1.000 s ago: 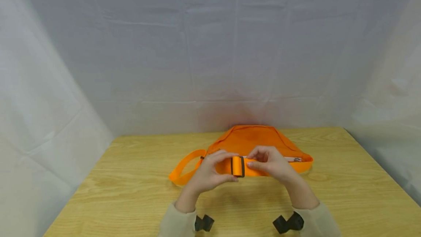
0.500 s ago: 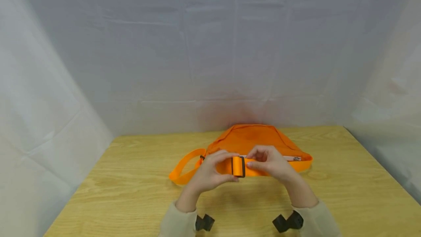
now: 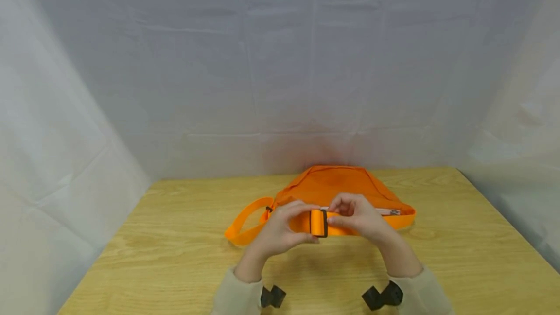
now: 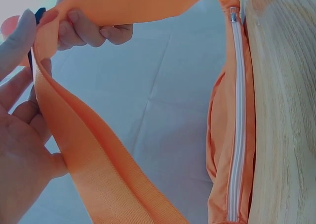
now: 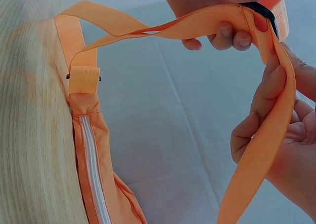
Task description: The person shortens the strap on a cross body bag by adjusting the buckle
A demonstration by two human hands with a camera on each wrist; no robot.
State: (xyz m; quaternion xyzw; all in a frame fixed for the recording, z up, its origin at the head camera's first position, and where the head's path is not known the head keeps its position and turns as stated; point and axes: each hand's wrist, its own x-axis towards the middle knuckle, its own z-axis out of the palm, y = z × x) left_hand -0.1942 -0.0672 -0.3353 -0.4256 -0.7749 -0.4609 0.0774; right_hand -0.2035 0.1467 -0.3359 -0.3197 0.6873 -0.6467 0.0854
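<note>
An orange waist bag [image 3: 339, 183] lies on the table, its strap raised at the front. My left hand [image 3: 280, 232] holds the black slide buckle [image 3: 325, 223] by its upper and lower edges, index finger above and thumb below. A loop of orange strap [image 3: 317, 222] bulges through the buckle. Just right of the buckle, my right hand [image 3: 360, 215] pinches the strap between thumb and fingers. In the right wrist view the right hand's fingers [image 5: 269, 98] curl behind the strap [image 5: 256, 174]. The left wrist view shows the doubled strap [image 4: 94, 150] running down past the left palm.
A white zipper [image 3: 387, 212] runs along the bag's near edge. Left of the bag, a strap loop [image 3: 238, 225] rests on the wooden table [image 3: 183, 256], near a second dark buckle [image 5: 68, 77]. White cloth [image 3: 280, 86] hangs behind and at both sides.
The buckle and the left fingertips have shifted very slightly right, closer to the right thumb. The right hand stays almost in place, and the bag has barely moved.
</note>
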